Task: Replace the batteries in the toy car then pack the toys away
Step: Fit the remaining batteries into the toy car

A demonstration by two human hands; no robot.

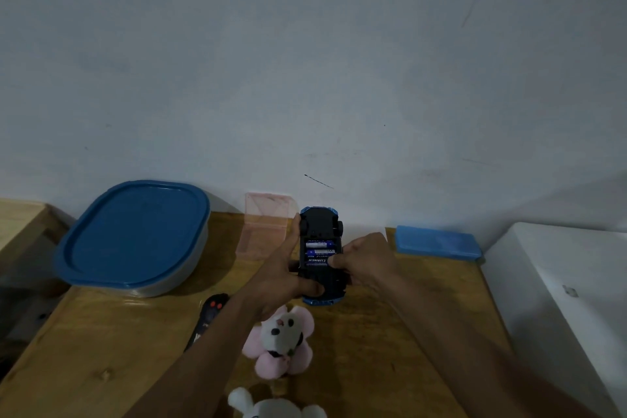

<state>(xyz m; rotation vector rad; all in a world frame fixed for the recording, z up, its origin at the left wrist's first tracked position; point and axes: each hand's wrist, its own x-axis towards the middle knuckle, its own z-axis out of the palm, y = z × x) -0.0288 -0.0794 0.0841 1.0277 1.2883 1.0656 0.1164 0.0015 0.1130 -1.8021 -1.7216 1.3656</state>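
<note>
Toy car (321, 227): held upside down above the counter (101, 353), underside to the camera, one end towards the wall (305, 61); the battery bay is uncovered.
Batteries (319, 252): three are seen lying crosswise in the bay at the middle of the toy car, side by side.
Left hand (283, 276): closed round the toy car from its left flank, with fingers extended along that side and the thumb laid across the near end.
Right hand (368, 258): placed at the right flank of the toy car, fingers curled, with one digit tip set on the nearest battery; whether that battery is pinched or merely pressed cannot be told.
Lidded container (135, 234): stood well left of the toy car, blue lid fitted.
Pink case (268, 224): clear, set just left of the toy car, against the wall.
Blue box (437, 243): laid flat to the right of the toy car.
Remote control (210, 316): dark, found left of and nearer than the toy car, partly hidden by the left forearm.
Plush flower (281, 339): pink, laid directly on the near side of the toy car.
White plush toy (271, 407): located nearer still, cut off by the frame edge.
</note>
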